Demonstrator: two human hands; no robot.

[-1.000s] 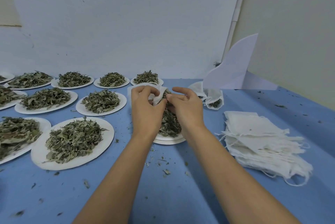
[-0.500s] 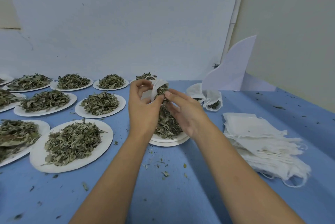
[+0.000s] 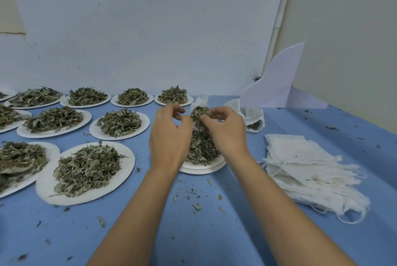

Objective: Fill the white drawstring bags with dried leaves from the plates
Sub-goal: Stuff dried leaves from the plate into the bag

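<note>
- Stuffing is in hand, as seen from the head camera: a white bag point(image 3: 199, 102) is held up over a stacked plate point(image 3: 203, 170).
- The left grip point(image 3: 169, 134) is curled, its thumb pinched on the bag's near edge. The right grip point(image 3: 225, 134) is closed on a tuft of leaves point(image 3: 200, 116) at the bag's mouth.
- The mouth should be kept wide over the plate so that spills are caught, and the tuft pressed down in small lots, since dry leaves are likely to crumble.
- Room should be left on top for the drawstring, which cannot be made out.
- Crumbs point(image 3: 189, 195) are scattered on the bench point(image 3: 204, 240) below the wrists.
- Empty bags point(image 3: 311, 171) are piled to the right, a filled bag point(image 3: 251, 114) lies behind them beside a white card point(image 3: 277, 85), and more heaped plates point(image 3: 43, 181) are laid to the left. None is judged to be in the way.
</note>
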